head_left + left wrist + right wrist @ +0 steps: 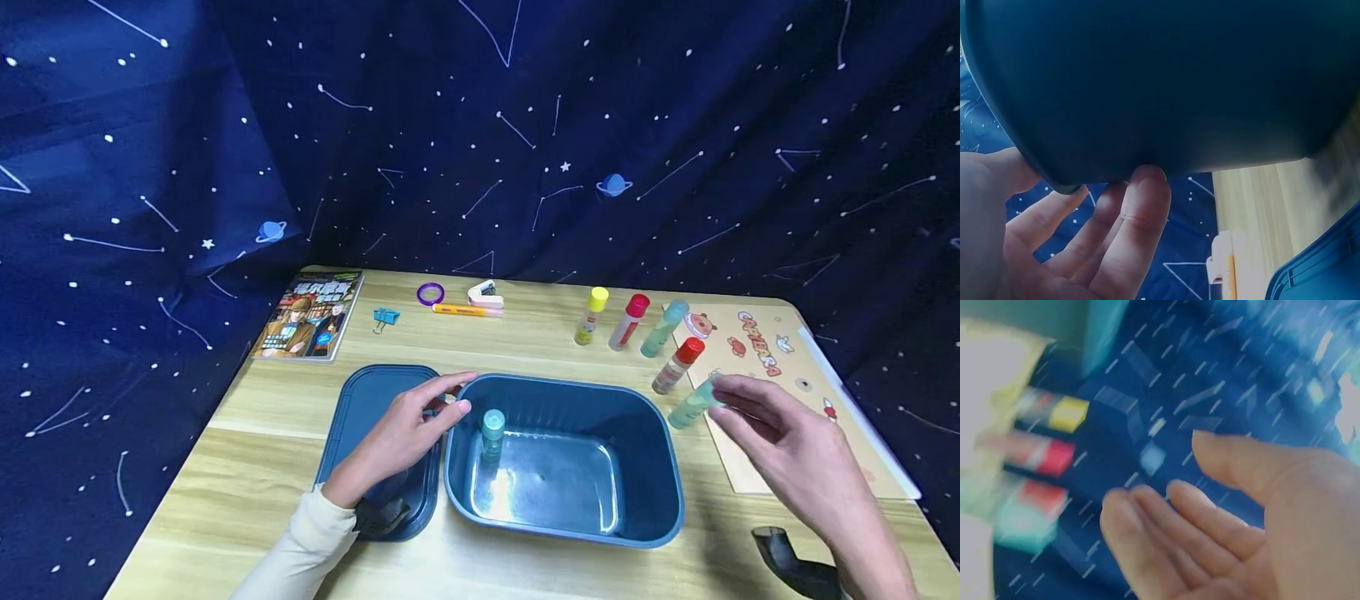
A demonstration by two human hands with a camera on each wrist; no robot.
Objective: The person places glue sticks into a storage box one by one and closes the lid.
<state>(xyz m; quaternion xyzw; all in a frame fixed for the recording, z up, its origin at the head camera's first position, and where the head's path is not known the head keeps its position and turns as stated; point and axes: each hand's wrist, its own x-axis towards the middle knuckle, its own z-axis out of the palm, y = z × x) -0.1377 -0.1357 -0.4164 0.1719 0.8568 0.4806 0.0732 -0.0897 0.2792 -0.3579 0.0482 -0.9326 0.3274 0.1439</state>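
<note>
My left hand [408, 421] holds the left rim of a dark blue plastic bin [564, 533], the thumb over the inside and the fingers along the outer wall [1147, 125]. Inside the bin, near its left end, a small teal-capped bottle [492, 435] stands upright. To the right of the bin, my right hand [787, 442] is beside a green bottle [692, 406], its fingertips overlapping the bottle's top in the head view. In the right wrist view the thumb and fingers [1204, 519] are spread apart, nothing between them.
More small bottles with yellow [592, 317], pink [630, 322], teal [664, 329] and red [678, 365] caps stand behind. A beige folder [757, 392] lies at right, the bin's lid [360, 400] at left. A booklet [309, 317], clip [387, 316], tape [431, 293] and orange pen [465, 310] lie farther back.
</note>
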